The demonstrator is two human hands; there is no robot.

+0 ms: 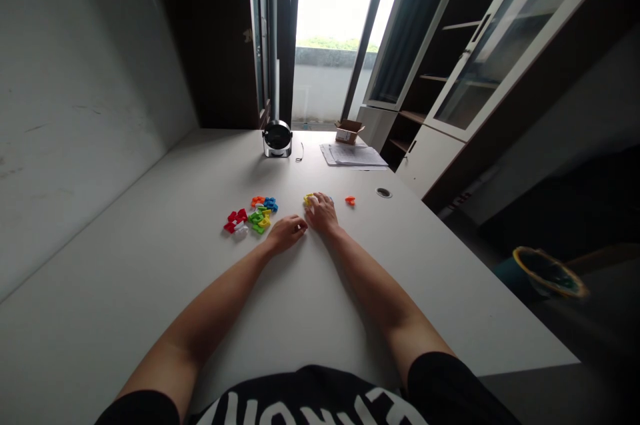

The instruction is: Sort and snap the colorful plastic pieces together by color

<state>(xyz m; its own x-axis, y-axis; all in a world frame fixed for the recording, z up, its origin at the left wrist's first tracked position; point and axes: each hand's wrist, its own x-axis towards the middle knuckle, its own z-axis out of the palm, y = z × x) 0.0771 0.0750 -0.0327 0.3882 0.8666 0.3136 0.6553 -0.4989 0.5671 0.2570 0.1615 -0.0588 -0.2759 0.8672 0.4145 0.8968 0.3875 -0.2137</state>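
Several small plastic pieces lie on the white table left of my hands: red pieces (pixel 236 219), white pieces (pixel 241 230), green pieces (pixel 257 218), blue pieces (pixel 271 204) and orange pieces (pixel 257 201). My left hand (pixel 287 233) rests on the table just right of them, its fingers curled together; whether anything is between them is too small to tell. Over a yellow piece (pixel 308 199) is my right hand (pixel 323 213), fingers bent down onto it, with a bit of white and blue showing beside them. A single orange piece (pixel 350 201) sits to the right.
At the table's (pixel 210 318) back stand a round black device (pixel 277 138) and a small open cardboard box (pixel 349 131), with papers (pixel 354 155) in front of the box. A cable hole (pixel 383 192) is near the right edge. A bin (pixel 547 271) stands beyond that edge.
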